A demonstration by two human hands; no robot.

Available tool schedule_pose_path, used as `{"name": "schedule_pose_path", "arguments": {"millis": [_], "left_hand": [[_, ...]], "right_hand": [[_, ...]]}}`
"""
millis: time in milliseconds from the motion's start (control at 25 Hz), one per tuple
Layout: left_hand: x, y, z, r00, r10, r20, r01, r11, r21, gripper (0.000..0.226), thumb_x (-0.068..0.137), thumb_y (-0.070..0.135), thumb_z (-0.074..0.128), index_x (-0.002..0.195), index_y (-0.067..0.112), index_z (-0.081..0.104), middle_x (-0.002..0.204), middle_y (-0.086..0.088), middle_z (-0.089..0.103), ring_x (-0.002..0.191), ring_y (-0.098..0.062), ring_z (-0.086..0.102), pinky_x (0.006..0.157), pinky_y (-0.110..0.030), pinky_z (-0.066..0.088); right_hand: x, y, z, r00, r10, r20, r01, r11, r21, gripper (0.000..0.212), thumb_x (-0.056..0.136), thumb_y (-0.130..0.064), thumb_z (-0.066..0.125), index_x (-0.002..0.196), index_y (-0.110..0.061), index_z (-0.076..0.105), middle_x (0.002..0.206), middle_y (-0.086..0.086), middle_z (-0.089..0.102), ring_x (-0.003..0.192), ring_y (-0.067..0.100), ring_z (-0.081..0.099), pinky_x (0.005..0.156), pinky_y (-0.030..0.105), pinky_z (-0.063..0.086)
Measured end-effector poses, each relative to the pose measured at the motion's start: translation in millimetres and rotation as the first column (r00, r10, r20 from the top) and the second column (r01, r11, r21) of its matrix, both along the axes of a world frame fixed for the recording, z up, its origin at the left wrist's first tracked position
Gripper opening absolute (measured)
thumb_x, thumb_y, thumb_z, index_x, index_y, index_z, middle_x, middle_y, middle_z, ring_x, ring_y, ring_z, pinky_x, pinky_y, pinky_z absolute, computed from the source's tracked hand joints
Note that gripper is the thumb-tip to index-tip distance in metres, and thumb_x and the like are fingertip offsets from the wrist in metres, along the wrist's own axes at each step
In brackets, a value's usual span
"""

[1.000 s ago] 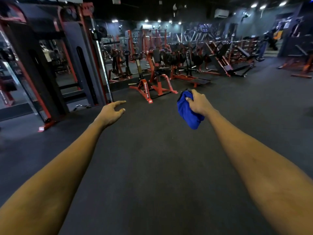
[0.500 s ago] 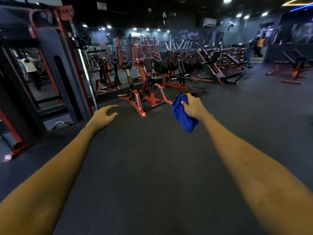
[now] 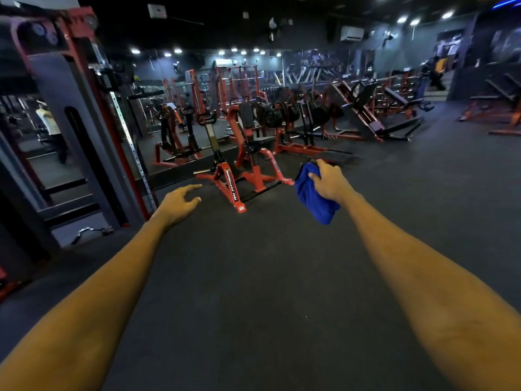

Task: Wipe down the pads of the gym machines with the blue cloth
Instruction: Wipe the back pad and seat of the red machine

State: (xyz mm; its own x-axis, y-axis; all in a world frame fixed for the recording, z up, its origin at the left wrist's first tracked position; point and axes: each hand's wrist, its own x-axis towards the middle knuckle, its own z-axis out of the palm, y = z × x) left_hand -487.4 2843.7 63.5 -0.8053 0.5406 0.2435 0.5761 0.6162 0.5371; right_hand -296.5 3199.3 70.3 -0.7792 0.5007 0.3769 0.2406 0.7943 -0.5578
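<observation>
My right hand (image 3: 328, 183) bunches the cloth (image 3: 314, 197), left hand (image 3: 179, 204) loose and empty; that dangling tail could snag the machine (image 3: 248, 170).

The blue cloth (image 3: 315, 197) hangs bunched and crumpled from the right hand (image 3: 328, 182), held above the dark floor (image 3: 267, 277). The nearest red machine (image 3: 248, 167) with its black pads stands just beyond, untouched.

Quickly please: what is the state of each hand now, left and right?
Left hand: open, fingers relaxed, holding nothing.
Right hand: closed around the blue cloth, which is bunched in its grip.
</observation>
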Motion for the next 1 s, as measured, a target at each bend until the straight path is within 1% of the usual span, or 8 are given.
{"name": "schedule_pose_path", "arguments": {"millis": [200, 360, 520, 600, 720, 760, 880, 1000], "left_hand": [[-151, 85, 7, 1.000, 0.000, -0.010, 0.000, 1.000, 0.013, 0.049, 0.099, 0.026, 0.060, 0.146, 0.027, 0.050, 0.150, -0.012, 0.048, 0.136, -0.030, 0.046, 0.110, -0.039, 0.037], [-291, 153, 2, 0.997, -0.054, -0.050, 0.056, 0.998, 0.032, 0.050, 0.096, 0.023, 0.063, 0.145, 0.023, 0.052, 0.147, -0.010, 0.052, 0.135, -0.029, 0.048, 0.114, -0.043, 0.038], [-440, 223, 8, 0.997, -0.054, -0.049, 0.057, 0.996, 0.065, 0.053, 0.094, 0.020, 0.066, 0.145, 0.020, 0.052, 0.145, -0.011, 0.053, 0.133, -0.029, 0.051, 0.113, -0.045, 0.040], [-516, 257, 14, 0.998, -0.048, -0.047, 0.050, 0.997, 0.053, 0.057, 0.092, 0.025, 0.068, 0.146, 0.020, 0.051, 0.145, -0.011, 0.054, 0.131, -0.029, 0.052, 0.113, -0.047, 0.041], [-629, 316, 17, 0.997, -0.054, -0.062, 0.056, 0.998, 0.031, 0.068, 0.083, 0.044, 0.064, 0.146, 0.024, 0.049, 0.144, -0.008, 0.056, 0.129, -0.027, 0.054, 0.112, -0.049, 0.042], [-635, 322, 22, 0.996, -0.057, -0.075, 0.059, 0.998, 0.028, 0.069, 0.083, 0.044, 0.065, 0.146, 0.022, 0.049, 0.144, -0.009, 0.055, 0.130, -0.028, 0.054, 0.112, -0.050, 0.042], [-727, 388, 20, 0.993, -0.040, -0.108, 0.041, 0.999, 0.002, 0.065, 0.090, 0.031, 0.069, 0.148, 0.015, 0.046, 0.147, -0.014, 0.051, 0.133, -0.031, 0.050, 0.113, -0.048, 0.040], [-829, 464, 14, 0.991, -0.040, -0.128, 0.037, 0.999, -0.021, 0.064, 0.092, 0.027, 0.070, 0.149, 0.013, 0.044, 0.148, -0.016, 0.049, 0.134, -0.033, 0.048, 0.113, -0.048, 0.039]], "right_hand": [[-149, 78, 5, 0.999, -0.005, 0.048, 0.004, 0.999, 0.033, 0.034, 0.103, -0.023, 0.049, 0.131, -0.003, 0.050, 0.127, 0.023, 0.061, 0.115, 0.044, 0.051, 0.101, 0.051, 0.039], [-279, 139, -3, 0.999, -0.004, 0.039, 0.001, 0.998, 0.065, 0.033, 0.104, -0.020, 0.048, 0.129, 0.001, 0.050, 0.127, 0.025, 0.060, 0.117, 0.045, 0.052, 0.101, 0.048, 0.036], [-417, 203, -3, 0.999, -0.028, 0.046, 0.027, 0.999, 0.031, 0.033, 0.104, -0.021, 0.048, 0.129, -0.001, 0.050, 0.126, 0.023, 0.061, 0.117, 0.044, 0.053, 0.101, 0.048, 0.038], [-483, 236, 5, 0.998, -0.030, 0.059, 0.027, 0.999, 0.046, 0.033, 0.104, -0.020, 0.048, 0.130, 0.000, 0.049, 0.126, 0.024, 0.061, 0.117, 0.043, 0.053, 0.102, 0.048, 0.038], [-579, 296, 8, 0.997, -0.051, 0.057, 0.048, 0.998, 0.050, 0.035, 0.105, -0.020, 0.047, 0.132, 0.001, 0.048, 0.128, 0.025, 0.060, 0.119, 0.043, 0.052, 0.102, 0.047, 0.036], [-585, 302, 9, 0.996, -0.058, 0.067, 0.054, 0.997, 0.055, 0.036, 0.105, -0.020, 0.046, 0.134, 0.002, 0.047, 0.129, 0.025, 0.059, 0.120, 0.044, 0.051, 0.103, 0.047, 0.035], [-676, 363, 4, 0.996, -0.051, 0.067, 0.047, 0.997, 0.056, 0.037, 0.104, -0.019, 0.047, 0.136, 0.000, 0.046, 0.132, 0.025, 0.058, 0.123, 0.043, 0.050, 0.106, 0.047, 0.035], [-784, 441, -6, 0.998, -0.030, 0.055, 0.028, 0.999, 0.030, 0.034, 0.104, -0.016, 0.047, 0.134, 0.000, 0.047, 0.131, 0.025, 0.058, 0.122, 0.043, 0.050, 0.106, 0.047, 0.035]]}}
